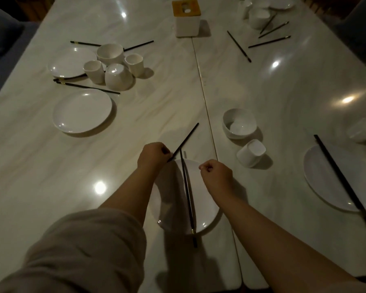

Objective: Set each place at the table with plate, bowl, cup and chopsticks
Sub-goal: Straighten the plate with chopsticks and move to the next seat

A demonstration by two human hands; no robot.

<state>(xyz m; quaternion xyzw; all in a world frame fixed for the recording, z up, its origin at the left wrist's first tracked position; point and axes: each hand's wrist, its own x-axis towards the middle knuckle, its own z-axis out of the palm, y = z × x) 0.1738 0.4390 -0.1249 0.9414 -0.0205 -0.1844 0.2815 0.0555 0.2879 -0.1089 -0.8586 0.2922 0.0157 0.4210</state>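
Gripping one black chopstick (186, 140) near its lower end, the left hand (153, 154) held it slanting up and away over the table (156, 102), while the right hand (217, 176) hovered clenched over the near plate (205, 208), holding nothing that could be seen. A second chopstick (188, 199) lay lengthwise across that round white plate, its gold-banded end jutting past the near rim. A loose pale sleeve (82, 246) covered the left upper arm. To the right, another glossy plate (325, 178) carried a black pair (342, 180) laid diagonally across it. Just beyond the hands on the right stood one white bowl (239, 123), upright, with one squarish cup (250, 153) tipped on its side beside it. On the left a third plate (81, 111) sat bare, with a fourth plate (71, 62) behind it and dark chopsticks (87, 86) lying between them. Clustered by that fourth plate were two cups (94, 70), one upright bowl (110, 52) and one overturned bowl (118, 76). Farther off, a white square box (187, 24) with a tan lid stood on the polished marbled tabletop's centre seam, four loose sticks (268, 42) were scattered to its right, and more white ware, too blurred to count, crowded the far right corner.
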